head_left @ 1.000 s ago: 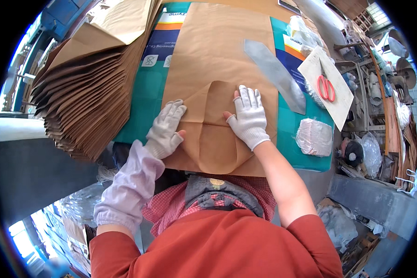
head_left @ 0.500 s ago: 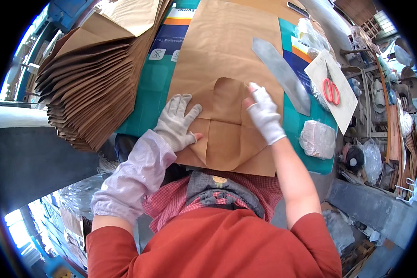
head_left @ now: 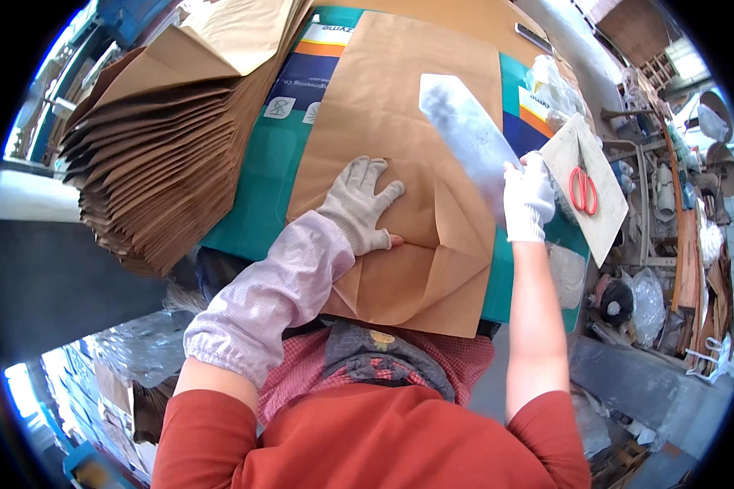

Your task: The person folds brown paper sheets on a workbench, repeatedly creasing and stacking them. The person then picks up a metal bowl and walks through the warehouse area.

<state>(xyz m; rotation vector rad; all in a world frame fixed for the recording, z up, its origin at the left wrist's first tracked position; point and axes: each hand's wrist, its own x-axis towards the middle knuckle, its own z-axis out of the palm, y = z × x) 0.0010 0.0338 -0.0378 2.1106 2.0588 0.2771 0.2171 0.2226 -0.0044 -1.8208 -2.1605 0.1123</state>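
Note:
A large brown paper bag [head_left: 412, 73] lies flat before me, its near end opened out into creased folds. My left hand [head_left: 359, 204], gloved with bare fingertips and a pale checked sleeve cover behind it, presses on that folded end with fingers spread. On the right, my right hand [head_left: 530, 198], in a white glove, is closed around the near end of a flat grey metal plate with a pointed tip [head_left: 463, 122]. The plate reaches over the bag's right side and looks slightly blurred; its gripped end is partly hidden by the hand.
A fanned stack of brown paper bags [head_left: 163, 155] stands at the left. Red-handled scissors [head_left: 583, 191] lie on a pale board [head_left: 607, 220] at the right, near a plastic-wrapped bundle [head_left: 564, 273]. A phone [head_left: 533, 37] rests at the far right. Printed green sheeting [head_left: 257, 196] covers the table.
My right hand has moved right from the bag's fold and taken hold of the metal plate, which has shifted left. My left hand has slid inward over the fold.

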